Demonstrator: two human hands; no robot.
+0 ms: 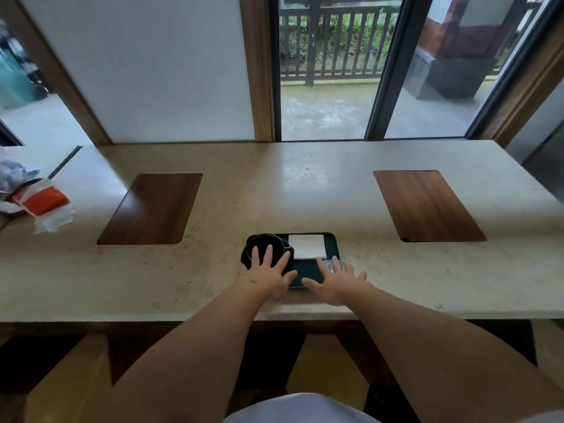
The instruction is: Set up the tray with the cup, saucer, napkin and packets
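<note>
A dark green tray (305, 270) lies near the counter's front edge. On its left part stands a black cup (268, 241) on a black saucer (245, 254). A white napkin (306, 246) lies flat on the tray's far right part. Small shiny packets (329, 264) show at the tray's right side, partly hidden by my fingers. My left hand (268, 276) hovers with spread fingers over the cup and saucer. With its fingers apart, my right hand (334, 282) is over the tray's near right part. Neither hand holds anything.
The stone counter (244, 203) has two inset wooden panels, one on the left (151, 209) and one on the right (427, 206). Crumpled red and white wrappers (42, 206) lie at the far left. Windows rise behind the counter.
</note>
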